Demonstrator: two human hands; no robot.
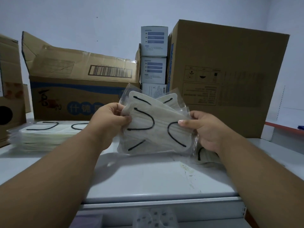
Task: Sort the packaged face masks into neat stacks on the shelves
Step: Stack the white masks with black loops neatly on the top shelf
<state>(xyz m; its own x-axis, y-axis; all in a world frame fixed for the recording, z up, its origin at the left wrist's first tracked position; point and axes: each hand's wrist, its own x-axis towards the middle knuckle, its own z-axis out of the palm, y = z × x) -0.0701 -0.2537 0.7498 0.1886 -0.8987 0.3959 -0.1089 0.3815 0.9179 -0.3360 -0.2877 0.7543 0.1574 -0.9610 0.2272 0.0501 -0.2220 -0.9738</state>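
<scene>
The left hand (113,117) and the right hand (205,127) pinch between them a fanned bunch of packaged masks (153,127), held in the air above the shelf (148,178); each thumb presses on the front of the clear wrappers. The front mask has its long axis running from left to right, a little tilted, and its black ear loops face the camera; the masks behind it point in different directions. On the left, a neat stack of masks (44,137) lies flat on the white shelf. Behind stand an open cardboard box (79,89) with a barcode and blue Chinese writing, a tall closed carton (227,76) with printed handling symbols, and small pale-blue boxes (153,55) stacked between them before a pale wall (98,14).
</scene>
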